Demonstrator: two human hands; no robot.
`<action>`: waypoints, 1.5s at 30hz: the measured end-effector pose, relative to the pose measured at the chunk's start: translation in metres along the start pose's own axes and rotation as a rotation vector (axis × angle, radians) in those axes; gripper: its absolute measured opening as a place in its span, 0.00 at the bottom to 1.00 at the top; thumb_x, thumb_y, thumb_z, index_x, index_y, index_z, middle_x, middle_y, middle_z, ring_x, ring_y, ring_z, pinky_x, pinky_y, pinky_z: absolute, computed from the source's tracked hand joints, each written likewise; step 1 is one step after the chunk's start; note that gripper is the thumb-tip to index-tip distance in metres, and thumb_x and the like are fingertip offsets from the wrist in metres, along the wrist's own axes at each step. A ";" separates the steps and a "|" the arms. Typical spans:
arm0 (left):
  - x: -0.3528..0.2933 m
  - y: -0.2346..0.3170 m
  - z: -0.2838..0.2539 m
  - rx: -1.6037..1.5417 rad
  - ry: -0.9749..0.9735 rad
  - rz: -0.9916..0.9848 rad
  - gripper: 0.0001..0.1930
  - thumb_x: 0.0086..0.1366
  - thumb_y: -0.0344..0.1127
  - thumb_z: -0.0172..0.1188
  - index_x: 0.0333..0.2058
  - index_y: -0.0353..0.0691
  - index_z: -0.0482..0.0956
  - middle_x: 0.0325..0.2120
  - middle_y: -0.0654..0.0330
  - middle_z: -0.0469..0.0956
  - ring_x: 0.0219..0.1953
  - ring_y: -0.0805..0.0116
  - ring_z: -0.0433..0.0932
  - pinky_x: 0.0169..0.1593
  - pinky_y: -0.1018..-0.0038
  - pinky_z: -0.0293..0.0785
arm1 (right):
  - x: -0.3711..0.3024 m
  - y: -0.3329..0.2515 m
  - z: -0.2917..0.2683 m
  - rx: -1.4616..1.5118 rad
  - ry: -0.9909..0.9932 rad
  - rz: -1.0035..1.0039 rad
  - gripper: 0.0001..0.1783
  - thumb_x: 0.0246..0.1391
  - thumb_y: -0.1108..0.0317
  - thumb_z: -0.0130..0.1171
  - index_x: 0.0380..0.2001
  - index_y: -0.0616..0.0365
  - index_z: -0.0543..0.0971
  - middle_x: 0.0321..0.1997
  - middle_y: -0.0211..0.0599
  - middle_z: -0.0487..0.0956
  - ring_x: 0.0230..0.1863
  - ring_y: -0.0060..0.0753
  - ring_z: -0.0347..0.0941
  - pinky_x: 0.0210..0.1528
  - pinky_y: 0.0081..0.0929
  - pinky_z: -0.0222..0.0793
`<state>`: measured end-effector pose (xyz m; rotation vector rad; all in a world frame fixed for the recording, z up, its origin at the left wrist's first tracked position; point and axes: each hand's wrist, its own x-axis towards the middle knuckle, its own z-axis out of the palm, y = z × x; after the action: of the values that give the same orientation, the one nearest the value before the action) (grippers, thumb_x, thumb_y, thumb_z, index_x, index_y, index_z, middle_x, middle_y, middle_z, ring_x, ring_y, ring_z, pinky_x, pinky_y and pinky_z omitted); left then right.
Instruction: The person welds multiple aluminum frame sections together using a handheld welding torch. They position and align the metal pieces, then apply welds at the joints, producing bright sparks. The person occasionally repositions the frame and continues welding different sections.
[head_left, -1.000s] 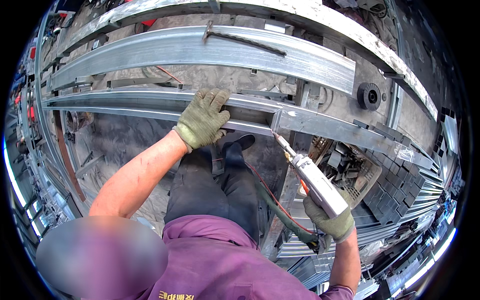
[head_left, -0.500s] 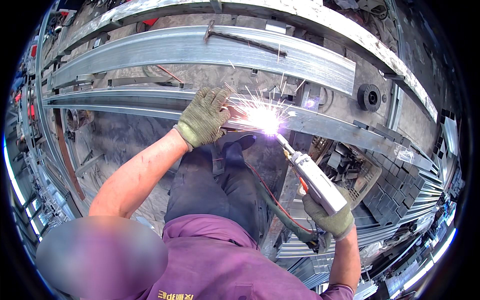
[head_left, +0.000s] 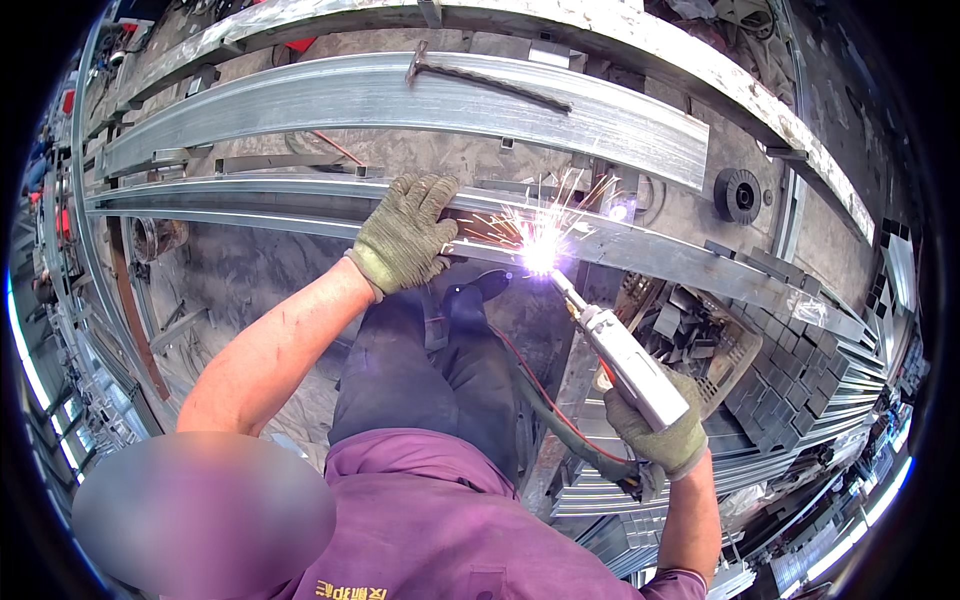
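My left hand [head_left: 405,238], in a green knit glove, is closed over a long galvanized steel channel [head_left: 270,186]. My gloved right hand [head_left: 662,437] grips a pale grey welding gun [head_left: 632,362] from below. Its nozzle points up and left at the channel, just right of my left hand. A white-violet glare and orange sparks [head_left: 541,250] burst at the tip and hide the contact spot. Rightward of the glare, the metal continues as a flat grey length [head_left: 690,257]. A dark hose with a red line [head_left: 575,440] runs from near my right hand toward my legs.
A hammer [head_left: 495,88] with a ridged handle lies on a wide steel beam [head_left: 300,100] beyond the channel. Past it runs a pale frame rail [head_left: 690,60]. A black ribbed wheel [head_left: 741,196] sits at right. Nearby are a crate of metal scraps [head_left: 735,370] and stacked steel pieces [head_left: 785,385].
The spark burst has shrunk, uncovering more of the channel beside my left hand. The welding gun and my right hand have shifted very slightly; my left hand stays nearly in place.
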<state>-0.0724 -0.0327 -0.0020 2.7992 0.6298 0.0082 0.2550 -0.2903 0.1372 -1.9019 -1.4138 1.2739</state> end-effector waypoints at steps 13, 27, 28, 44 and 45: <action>0.000 0.000 0.001 -0.003 -0.027 -0.006 0.27 0.42 0.46 0.79 0.42 0.43 0.84 0.69 0.46 0.70 0.72 0.41 0.67 0.77 0.43 0.61 | -0.003 0.005 -0.002 -0.116 -0.002 -0.081 0.16 0.49 0.70 0.75 0.44 0.56 0.88 0.35 0.38 0.86 0.34 0.48 0.85 0.39 0.44 0.81; -0.002 -0.002 0.002 0.018 0.010 0.013 0.26 0.45 0.49 0.78 0.41 0.43 0.85 0.69 0.45 0.71 0.71 0.42 0.68 0.77 0.43 0.61 | -0.005 -0.001 -0.004 -0.128 0.023 -0.085 0.13 0.56 0.70 0.75 0.43 0.62 0.88 0.31 0.38 0.86 0.28 0.39 0.85 0.34 0.35 0.80; 0.000 -0.001 0.000 0.014 -0.020 0.003 0.26 0.45 0.49 0.79 0.41 0.43 0.84 0.68 0.45 0.71 0.71 0.42 0.68 0.77 0.43 0.61 | -0.005 -0.002 -0.004 -0.125 0.022 -0.078 0.13 0.56 0.71 0.75 0.44 0.62 0.88 0.31 0.38 0.86 0.29 0.38 0.85 0.34 0.35 0.80; 0.002 0.000 0.003 0.003 0.004 0.014 0.26 0.41 0.46 0.80 0.38 0.43 0.82 0.68 0.45 0.71 0.70 0.40 0.69 0.74 0.43 0.63 | -0.024 0.018 0.020 -0.167 0.095 0.138 0.13 0.54 0.66 0.73 0.42 0.56 0.86 0.31 0.43 0.86 0.33 0.51 0.86 0.37 0.40 0.81; 0.001 0.000 0.001 0.003 0.001 0.016 0.26 0.41 0.46 0.80 0.39 0.43 0.82 0.68 0.45 0.71 0.69 0.40 0.69 0.74 0.43 0.63 | -0.027 0.022 0.024 -0.161 0.121 0.146 0.11 0.53 0.65 0.73 0.39 0.54 0.86 0.29 0.45 0.86 0.32 0.55 0.86 0.36 0.43 0.81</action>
<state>-0.0714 -0.0332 -0.0033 2.8068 0.6085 0.0115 0.2440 -0.3267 0.1196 -2.1860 -1.3724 1.1160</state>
